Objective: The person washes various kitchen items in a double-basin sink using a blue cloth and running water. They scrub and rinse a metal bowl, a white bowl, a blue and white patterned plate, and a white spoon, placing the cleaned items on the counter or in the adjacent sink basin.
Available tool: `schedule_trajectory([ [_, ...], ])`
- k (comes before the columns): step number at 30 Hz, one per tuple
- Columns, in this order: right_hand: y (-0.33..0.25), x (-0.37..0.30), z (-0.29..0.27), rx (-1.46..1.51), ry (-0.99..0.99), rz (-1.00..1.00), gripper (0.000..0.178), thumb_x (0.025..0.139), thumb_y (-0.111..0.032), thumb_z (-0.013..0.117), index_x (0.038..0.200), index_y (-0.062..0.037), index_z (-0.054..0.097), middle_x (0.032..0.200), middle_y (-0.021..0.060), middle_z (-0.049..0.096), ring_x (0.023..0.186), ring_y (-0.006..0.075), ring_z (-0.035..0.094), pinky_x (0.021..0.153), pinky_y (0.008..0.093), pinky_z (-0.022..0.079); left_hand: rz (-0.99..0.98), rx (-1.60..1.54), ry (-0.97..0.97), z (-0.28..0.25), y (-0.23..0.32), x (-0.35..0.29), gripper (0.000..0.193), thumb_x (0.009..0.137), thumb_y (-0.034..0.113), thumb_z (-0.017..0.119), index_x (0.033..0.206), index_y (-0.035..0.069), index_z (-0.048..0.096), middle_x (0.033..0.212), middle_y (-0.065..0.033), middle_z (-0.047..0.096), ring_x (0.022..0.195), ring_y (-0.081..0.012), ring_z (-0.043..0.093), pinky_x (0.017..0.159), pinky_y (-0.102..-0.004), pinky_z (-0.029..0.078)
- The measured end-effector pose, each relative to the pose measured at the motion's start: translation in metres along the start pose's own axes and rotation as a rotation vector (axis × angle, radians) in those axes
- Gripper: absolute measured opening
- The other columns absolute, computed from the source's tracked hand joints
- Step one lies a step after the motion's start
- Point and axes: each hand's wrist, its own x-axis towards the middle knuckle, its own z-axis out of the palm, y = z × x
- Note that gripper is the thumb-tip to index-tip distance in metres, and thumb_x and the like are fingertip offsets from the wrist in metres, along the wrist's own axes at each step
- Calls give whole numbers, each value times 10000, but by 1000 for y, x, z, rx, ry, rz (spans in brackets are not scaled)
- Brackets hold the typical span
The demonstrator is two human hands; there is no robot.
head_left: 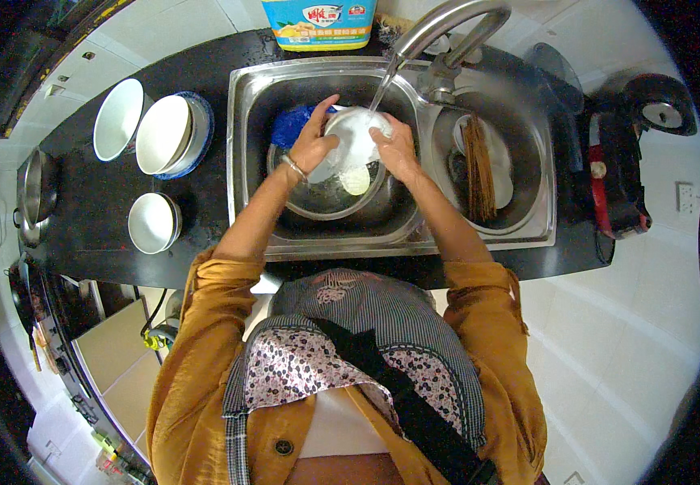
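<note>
A white bowl [356, 133] is held between my two hands over the left sink basin [246, 179], with water running onto it from the faucet [427, 31]. My left hand [311, 151] grips its left side, while my right hand [396, 149] curls its fingers on the right rim. Beneath them sits a round, wide washing basin [330, 217] holding water. A pale yellow-green piece [356, 180] shows just below the bowl; its kind is unclear. Something blue [289, 127], like a cloth or packet, lies behind my left hand.
In the right sink basin are a bundle of chopsticks [479, 170] and a white dish [501, 166]. Stacked bowls [162, 133], a large bowl [119, 119] and smaller bowls [152, 223] stand on the left counter. A yellow-blue container [318, 24] is behind the sink; a red-black appliance [615, 174] is right.
</note>
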Motion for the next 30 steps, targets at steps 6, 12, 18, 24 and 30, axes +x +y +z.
schedule_trajectory([
  [6, -34, 5, -6, -705, 13, -593, 319, 713, 10, 553, 1022, -64, 582, 873, 158, 615, 767, 267, 604, 693, 312, 468, 207, 557, 122, 22, 7, 17, 675, 659, -97, 453, 1291, 88, 307, 1016, -171, 528, 960, -235, 517, 847, -294, 396],
  [12, 2, -4, 1, 338, 69, 234, 229, 758, -63, 592, 975, 10, 570, 823, 84, 615, 684, 185, 595, 574, 293, 491, 306, 28, 315, 30, -9, 5, 623, 647, -140, 391, 1237, 56, 361, 1016, -106, 516, 956, -185, 490, 851, -275, 377],
  [18, 28, -33, 63, 1012, -28, 562, 306, 764, 3, 525, 1067, -40, 510, 976, 82, 569, 875, 209, 558, 717, 362, 491, 571, 491, 453, 37, -3, -8, 622, 606, -64, 503, 1209, 47, 398, 1080, -145, 467, 1029, -289, 439, 959, -372, 299],
  [24, 46, -29, 88, -93, -155, 122, 269, 720, -68, 584, 982, -14, 547, 963, 144, 569, 877, 298, 548, 771, 360, 430, 712, 1189, 503, -13, 33, -54, 579, 581, 34, 551, 1151, 94, 472, 1038, -93, 488, 989, -281, 415, 971, -482, 197],
  [30, 50, -29, 114, -562, -413, -530, 374, 714, -86, 608, 1056, -3, 481, 1075, 148, 462, 1025, 329, 435, 872, 396, 375, 506, 711, 903, -68, 69, -130, 491, 674, -55, 462, 1162, 4, 443, 1018, -139, 510, 944, -249, 486, 835, -333, 380],
])
